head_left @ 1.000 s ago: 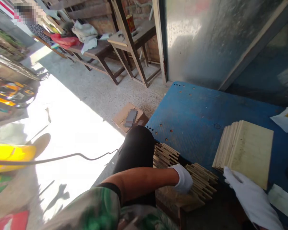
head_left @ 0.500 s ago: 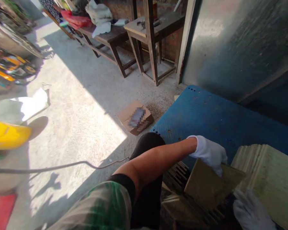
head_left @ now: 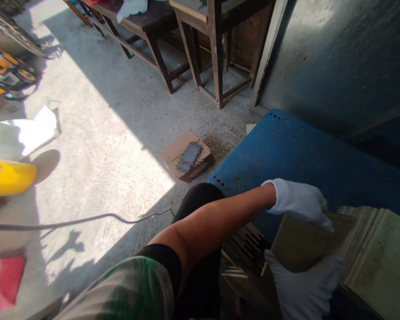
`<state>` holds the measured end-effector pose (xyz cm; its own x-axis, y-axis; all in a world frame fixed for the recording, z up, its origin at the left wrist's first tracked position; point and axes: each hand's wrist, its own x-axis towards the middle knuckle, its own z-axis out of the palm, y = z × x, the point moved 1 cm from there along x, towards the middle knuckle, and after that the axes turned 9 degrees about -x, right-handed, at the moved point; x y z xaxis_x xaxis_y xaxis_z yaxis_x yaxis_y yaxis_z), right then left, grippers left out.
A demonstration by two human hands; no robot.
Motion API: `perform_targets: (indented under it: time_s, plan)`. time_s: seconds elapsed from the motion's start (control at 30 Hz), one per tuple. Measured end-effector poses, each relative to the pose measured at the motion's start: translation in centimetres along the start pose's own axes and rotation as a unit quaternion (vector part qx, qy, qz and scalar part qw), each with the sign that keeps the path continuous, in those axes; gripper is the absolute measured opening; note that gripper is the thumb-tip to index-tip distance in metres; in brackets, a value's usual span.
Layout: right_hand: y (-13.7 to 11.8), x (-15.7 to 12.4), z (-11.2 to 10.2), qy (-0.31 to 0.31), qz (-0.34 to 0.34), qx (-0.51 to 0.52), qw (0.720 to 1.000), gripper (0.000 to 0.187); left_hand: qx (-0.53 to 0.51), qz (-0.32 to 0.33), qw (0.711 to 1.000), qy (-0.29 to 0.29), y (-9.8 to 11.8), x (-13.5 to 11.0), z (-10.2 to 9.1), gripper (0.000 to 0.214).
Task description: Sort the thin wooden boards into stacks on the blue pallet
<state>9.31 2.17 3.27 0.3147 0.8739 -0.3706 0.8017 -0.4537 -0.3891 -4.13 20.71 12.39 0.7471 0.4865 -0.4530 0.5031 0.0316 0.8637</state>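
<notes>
Both my hands wear white gloves. My left hand [head_left: 302, 203] grips the top edge of a thin square wooden board [head_left: 306, 242], with its fingers curled over it. My right hand [head_left: 300, 284] holds the same board from below at its lower edge. The board is tilted and sits against a stack of similar boards [head_left: 376, 253] lying on the blue perforated table [head_left: 286, 151]. Below the board, a loose pile of thin boards [head_left: 242, 249] lies beside my black-clad knee.
A small cardboard box [head_left: 186, 155] lies on the concrete floor left of the table. A black cable [head_left: 86, 220] runs across the floor. Wooden benches [head_left: 173, 26] stand at the back. A yellow object [head_left: 6, 178] is at the left edge.
My left hand lifted a board from the lower pile and carried it right to the stack. My right hand moved under the board. The view tilted down.
</notes>
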Motion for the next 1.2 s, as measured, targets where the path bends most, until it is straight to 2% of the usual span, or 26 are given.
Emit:
perform_targets:
  time_s: [0.07, 0.13, 0.23, 0.37, 0.53, 0.67, 0.73, 0.83, 0.97, 1.2]
  plan:
    - [-0.8, 0.2, 0.5, 0.068, -0.047, -0.072, 0.994, 0.143, 0.004, -0.010, 1.000, 0.022, -0.5, -0.2, -0.3, 0.025]
    - [-1.5, 0.5, 1.0, 0.101, -0.091, -0.115, 0.984, 0.144, -0.015, -0.033, 0.999, 0.031, -1.0, -0.3, -0.4, 0.031]
    - [-2.4, 1.2, 1.3, 0.131, -0.104, -0.144, 0.975, 0.139, -0.029, -0.039, 0.998, 0.035, -1.4, -0.2, -0.6, 0.030]
    - [-2.9, 1.9, 1.2, 0.147, -0.095, -0.131, 0.976, 0.126, 0.014, -0.036, 0.997, 0.064, -1.5, 0.3, -0.5, 0.032]
    - [-3.1, 3.6, 0.1, 0.134, -0.070, -0.111, 0.982, 0.122, 0.005, -0.056, 0.988, 0.144, -1.1, 0.7, -0.8, 0.044]
    - [-2.5, 7.2, -1.3, 0.066, -0.009, -0.080, 0.995, 0.114, 0.005, -0.046, 0.965, 0.259, -1.2, 0.5, -1.8, 0.050]
    - [-1.9, 9.5, -1.7, 0.038, 0.020, -0.057, 0.997, 0.108, 0.011, -0.046, 0.955, 0.294, -1.4, 0.3, -2.0, 0.049]
    - [-0.8, 12.8, -1.8, 0.045, 0.060, -0.059, 0.995, 0.110, 0.017, -0.045, 0.954, 0.296, -1.6, 0.3, -1.9, 0.045]
    - [0.2, 15.8, -0.8, 0.042, 0.103, -0.099, 0.989, 0.123, 0.028, -0.045, 0.956, 0.289, -1.5, 0.4, -1.4, 0.041]
    - [-0.3, 17.3, 2.2, 0.007, 0.179, -0.155, 0.972, 0.133, 0.035, -0.031, 0.959, 0.278, -1.0, 0.6, -1.2, 0.037]
